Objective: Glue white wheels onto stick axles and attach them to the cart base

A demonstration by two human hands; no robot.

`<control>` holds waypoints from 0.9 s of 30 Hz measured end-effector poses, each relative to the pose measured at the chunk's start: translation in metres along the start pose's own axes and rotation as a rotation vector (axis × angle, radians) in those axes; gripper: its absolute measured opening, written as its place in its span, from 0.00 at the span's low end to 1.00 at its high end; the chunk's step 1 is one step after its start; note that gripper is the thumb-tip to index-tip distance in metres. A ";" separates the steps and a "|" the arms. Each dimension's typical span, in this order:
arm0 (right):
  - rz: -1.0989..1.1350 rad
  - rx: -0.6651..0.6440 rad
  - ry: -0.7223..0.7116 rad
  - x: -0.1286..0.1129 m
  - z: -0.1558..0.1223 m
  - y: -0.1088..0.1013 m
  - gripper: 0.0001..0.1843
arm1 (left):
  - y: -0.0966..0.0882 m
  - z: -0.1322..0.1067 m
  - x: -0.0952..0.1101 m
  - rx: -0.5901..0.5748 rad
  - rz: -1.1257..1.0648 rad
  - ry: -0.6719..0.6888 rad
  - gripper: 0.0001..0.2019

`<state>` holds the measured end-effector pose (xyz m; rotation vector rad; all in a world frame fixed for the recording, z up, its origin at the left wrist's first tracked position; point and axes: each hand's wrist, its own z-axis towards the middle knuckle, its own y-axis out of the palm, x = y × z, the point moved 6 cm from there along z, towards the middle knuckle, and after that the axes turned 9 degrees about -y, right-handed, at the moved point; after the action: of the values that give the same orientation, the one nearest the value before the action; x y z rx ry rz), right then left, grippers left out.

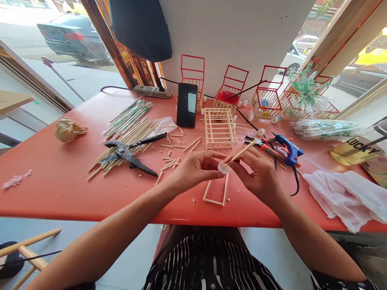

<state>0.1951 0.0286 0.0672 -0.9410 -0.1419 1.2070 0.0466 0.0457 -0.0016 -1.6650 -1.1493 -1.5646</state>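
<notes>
Between thumb and fingers my left hand (201, 167) pinches a small white bottle cap (223, 167). My right hand (260, 173) grips a thin wooden stick (243, 150), its lower end at the cap; whether the two are joined I cannot tell. Under my hands a rectangular stick frame (214, 202) lies flat on the red table, partly covered by them. Behind it stands a cage-like box of sticks (220, 129). Right of that, pliers with orange handles (269, 150) and a blue glue gun (287, 149) lie close to my right hand.
Large cutters (130, 155) rest on a pile of sticks (142, 137) at left, with short offcuts nearby. A phone (186, 105) stands upright behind. Red-topped stick models (228, 86) line the wall. A white cloth (347, 197) and a LUCKY cup (347, 151) are at right.
</notes>
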 end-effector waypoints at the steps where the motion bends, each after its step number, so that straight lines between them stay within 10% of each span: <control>1: -0.003 0.012 -0.014 0.000 0.000 0.000 0.08 | 0.000 0.000 0.000 -0.002 -0.011 -0.016 0.22; 27: 0.032 0.061 0.006 0.001 -0.008 -0.001 0.07 | 0.005 0.000 0.000 0.020 -0.091 -0.075 0.17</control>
<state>0.2001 0.0248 0.0625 -0.8966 -0.0843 1.2314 0.0508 0.0430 -0.0013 -1.6928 -1.2918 -1.5522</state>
